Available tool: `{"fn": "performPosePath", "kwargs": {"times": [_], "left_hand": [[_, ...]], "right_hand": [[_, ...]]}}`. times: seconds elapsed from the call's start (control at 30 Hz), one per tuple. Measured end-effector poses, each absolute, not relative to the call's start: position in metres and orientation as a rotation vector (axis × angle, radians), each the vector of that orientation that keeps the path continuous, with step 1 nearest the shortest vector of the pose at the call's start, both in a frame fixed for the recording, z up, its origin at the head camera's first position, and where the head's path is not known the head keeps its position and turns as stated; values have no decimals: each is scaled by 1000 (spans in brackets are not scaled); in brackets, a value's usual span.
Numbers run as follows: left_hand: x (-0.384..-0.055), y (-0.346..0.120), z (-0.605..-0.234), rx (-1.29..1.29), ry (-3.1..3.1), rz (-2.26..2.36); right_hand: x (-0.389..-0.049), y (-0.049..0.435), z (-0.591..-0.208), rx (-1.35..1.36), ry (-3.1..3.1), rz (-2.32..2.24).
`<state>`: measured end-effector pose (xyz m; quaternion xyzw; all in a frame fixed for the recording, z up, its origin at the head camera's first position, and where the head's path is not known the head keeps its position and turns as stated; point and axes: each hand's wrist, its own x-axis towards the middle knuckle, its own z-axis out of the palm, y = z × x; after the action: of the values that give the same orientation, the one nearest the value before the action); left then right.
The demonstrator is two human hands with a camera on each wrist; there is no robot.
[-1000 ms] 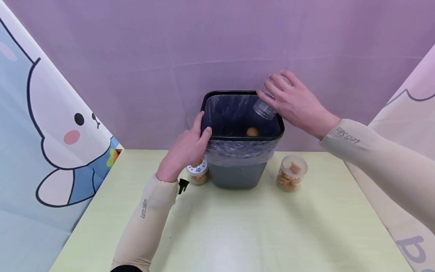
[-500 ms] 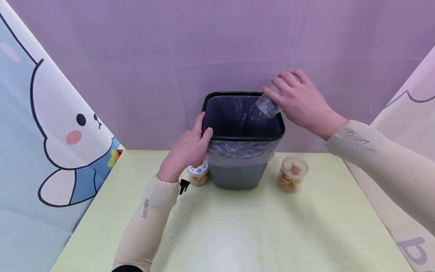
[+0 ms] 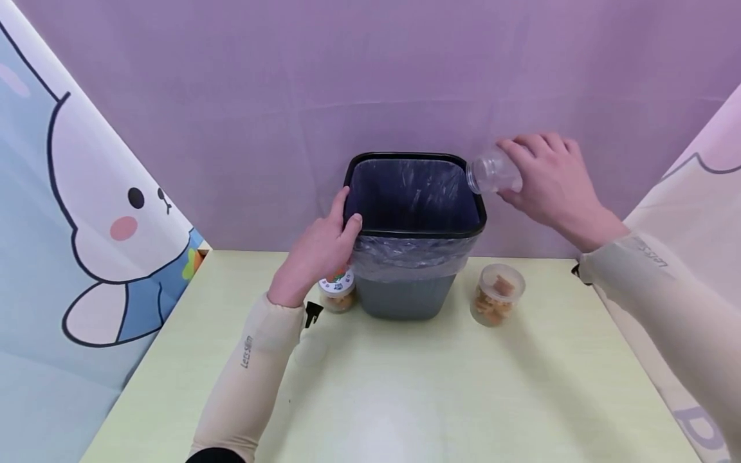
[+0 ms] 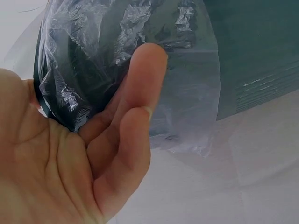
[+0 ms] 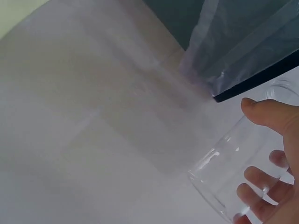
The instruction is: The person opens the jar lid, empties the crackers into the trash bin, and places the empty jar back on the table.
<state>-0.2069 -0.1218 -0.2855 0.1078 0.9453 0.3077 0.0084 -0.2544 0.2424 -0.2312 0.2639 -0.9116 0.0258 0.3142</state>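
My left hand (image 3: 317,252) grips the left rim of a grey trash can (image 3: 405,299) lined with a clear plastic bag (image 3: 413,258). In the left wrist view, fingers (image 4: 148,74) lie bent along the bag's outer fold. My right hand (image 3: 552,183) holds a clear plastic jar (image 3: 492,171) on its side, its mouth at the can's right rim. Through its wall in the right wrist view, the jar (image 5: 219,168) shows no contents, with thumb and fingers wrapped round it. The can's bottom is hidden from the head view.
A clear jar of brown snack pieces (image 3: 496,296) stands right of the can. Another snack jar with a printed white lid (image 3: 338,283) stands left, partly behind my left wrist. A faint pale disc (image 3: 311,352) lies on the table (image 3: 440,392). A purple curtain (image 3: 260,128) hangs behind.
An orange-brown round piece seen inside the can one second ago is out of sight. My right hand has moved the jar right from over the opening and tipped it sideways. The left hand stays put.
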Motion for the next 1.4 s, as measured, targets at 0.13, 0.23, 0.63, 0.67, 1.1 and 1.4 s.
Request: {"fn": "performPosePath", "kwargs": {"times": [0.13, 0.23, 0.63, 0.67, 1.1, 1.4], "left_hand": [[-206, -122, -285, 340, 2954, 967], [-206, -123, -286, 343, 2953, 973], [-205, -124, -287, 346, 2938, 1000], [-205, -123, -287, 345, 2936, 1003], [-206, -123, -286, 348, 2937, 1008], [-206, -123, -286, 352, 2926, 1022]], "right_hand": [[-246, 251, -244, 578, -2490, 151], [-240, 256, -254, 502, -2516, 218], [-210, 262, -285, 333, -2564, 512], [-208, 262, -287, 321, -2567, 533], [-189, 256, -330, 286, -2538, 713], [-171, 250, -361, 197, -2491, 923]]}}
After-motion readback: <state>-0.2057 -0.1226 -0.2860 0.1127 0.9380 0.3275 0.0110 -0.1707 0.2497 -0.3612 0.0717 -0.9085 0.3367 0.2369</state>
